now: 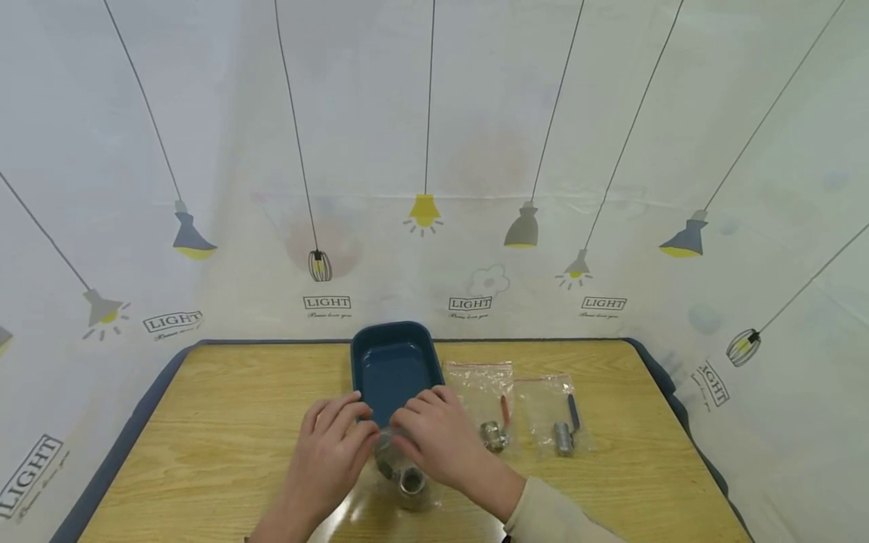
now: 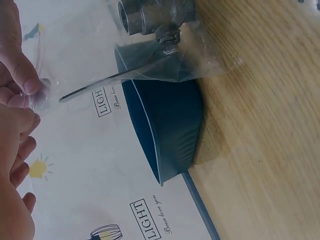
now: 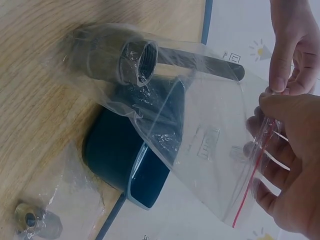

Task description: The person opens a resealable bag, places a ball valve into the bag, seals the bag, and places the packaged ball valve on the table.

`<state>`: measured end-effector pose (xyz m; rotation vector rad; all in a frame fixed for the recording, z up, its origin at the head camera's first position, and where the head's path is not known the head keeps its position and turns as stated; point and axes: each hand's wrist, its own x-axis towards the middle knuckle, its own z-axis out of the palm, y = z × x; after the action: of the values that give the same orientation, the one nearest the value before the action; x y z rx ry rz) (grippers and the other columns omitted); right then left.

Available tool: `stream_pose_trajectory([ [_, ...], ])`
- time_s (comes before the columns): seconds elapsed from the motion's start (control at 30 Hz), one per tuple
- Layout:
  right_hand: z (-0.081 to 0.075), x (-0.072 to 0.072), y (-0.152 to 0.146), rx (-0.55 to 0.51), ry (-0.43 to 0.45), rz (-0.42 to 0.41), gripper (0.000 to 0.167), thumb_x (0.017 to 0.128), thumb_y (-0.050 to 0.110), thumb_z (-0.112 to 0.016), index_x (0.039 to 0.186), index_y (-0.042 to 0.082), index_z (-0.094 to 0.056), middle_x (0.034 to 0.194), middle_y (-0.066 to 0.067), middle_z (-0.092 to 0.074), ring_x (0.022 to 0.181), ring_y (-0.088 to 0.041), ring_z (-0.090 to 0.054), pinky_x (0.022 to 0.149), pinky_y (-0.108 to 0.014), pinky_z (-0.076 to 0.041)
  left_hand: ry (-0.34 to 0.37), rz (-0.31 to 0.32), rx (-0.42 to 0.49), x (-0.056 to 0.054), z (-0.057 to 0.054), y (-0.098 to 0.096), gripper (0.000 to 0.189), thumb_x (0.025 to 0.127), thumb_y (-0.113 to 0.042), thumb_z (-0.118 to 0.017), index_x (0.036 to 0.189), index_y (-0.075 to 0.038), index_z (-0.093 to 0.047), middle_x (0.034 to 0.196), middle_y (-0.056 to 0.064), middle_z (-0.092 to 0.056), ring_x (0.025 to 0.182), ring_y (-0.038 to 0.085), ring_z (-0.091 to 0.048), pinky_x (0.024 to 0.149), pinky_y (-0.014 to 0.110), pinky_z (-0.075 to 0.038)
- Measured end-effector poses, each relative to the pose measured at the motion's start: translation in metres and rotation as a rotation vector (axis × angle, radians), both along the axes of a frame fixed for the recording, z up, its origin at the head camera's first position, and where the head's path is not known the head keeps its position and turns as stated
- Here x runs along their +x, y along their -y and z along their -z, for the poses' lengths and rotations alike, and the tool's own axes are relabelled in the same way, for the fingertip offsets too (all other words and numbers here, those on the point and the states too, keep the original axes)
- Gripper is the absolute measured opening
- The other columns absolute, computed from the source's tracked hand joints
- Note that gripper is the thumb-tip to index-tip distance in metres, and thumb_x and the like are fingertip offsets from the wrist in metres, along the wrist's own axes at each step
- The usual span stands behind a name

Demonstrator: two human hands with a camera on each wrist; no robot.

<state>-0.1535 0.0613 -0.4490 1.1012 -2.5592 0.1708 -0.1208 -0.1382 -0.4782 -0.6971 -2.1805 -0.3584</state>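
Observation:
My left hand point(image 1: 333, 445) and right hand point(image 1: 437, 437) meet over the near part of the table, thumbs and fingers pinching the top edge of a clear zip bag point(image 3: 200, 135). A red seal strip runs along that edge by the fingers of my right hand. Low in the bag sits a metal ball valve point(image 3: 135, 62) with a threaded opening and a long flat lever handle point(image 2: 95, 87). The bag hangs from both hands, its bottom close to the tabletop. Just beyond the hands stands a dark blue plastic tray point(image 1: 394, 369).
To the right lie two more clear bags on the wooden table point(image 1: 237, 407). One holds a valve with a red handle point(image 1: 505, 411), the other a valve with a blue handle point(image 1: 573, 411). A lamp-printed curtain point(image 1: 380, 151) surrounds the table's back and sides.

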Motion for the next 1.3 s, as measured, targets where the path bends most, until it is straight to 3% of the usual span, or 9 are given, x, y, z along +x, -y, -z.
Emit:
stream_pose_trajectory([
  [0.2,-0.0008,0.0005,0.0026,-0.019,-0.003,-0.004,0.011,0.092,0.039,-0.064,0.094,0.03,-0.069,0.092,0.014,-0.07,0.09,-0.008,-0.062,0.09,-0.033,-0.044,0.024,0.011,-0.016,-0.0026,0.0001,0.0041,0.032,0.1,-0.034,-0.051,0.082,-0.016,-0.07,0.101,0.002,-0.068,0.115,0.027,-0.06,0.096,0.046,-0.041],
  [0.63,-0.0014,-0.0003,0.005,-0.029,0.022,0.006,0.012,0.091,0.04,-0.065,0.094,0.029,-0.069,0.091,0.014,-0.069,0.087,-0.008,-0.062,0.088,-0.032,-0.044,0.071,0.025,-0.036,-0.0042,-0.0063,0.0076,0.007,0.082,-0.023,-0.069,0.08,-0.017,-0.068,0.103,0.002,-0.067,0.117,0.028,-0.058,0.096,0.046,-0.041],
  [1.3,-0.0031,-0.0005,0.0063,-0.023,0.053,0.036,0.01,0.09,0.04,-0.066,0.093,0.031,-0.068,0.091,0.016,-0.069,0.088,-0.006,-0.062,0.088,-0.031,-0.045,0.085,0.015,-0.009,-0.005,-0.0042,0.0046,0.012,0.087,-0.023,-0.063,0.078,-0.016,-0.067,0.102,0.003,-0.066,0.117,0.029,-0.058,0.097,0.047,-0.04],
])
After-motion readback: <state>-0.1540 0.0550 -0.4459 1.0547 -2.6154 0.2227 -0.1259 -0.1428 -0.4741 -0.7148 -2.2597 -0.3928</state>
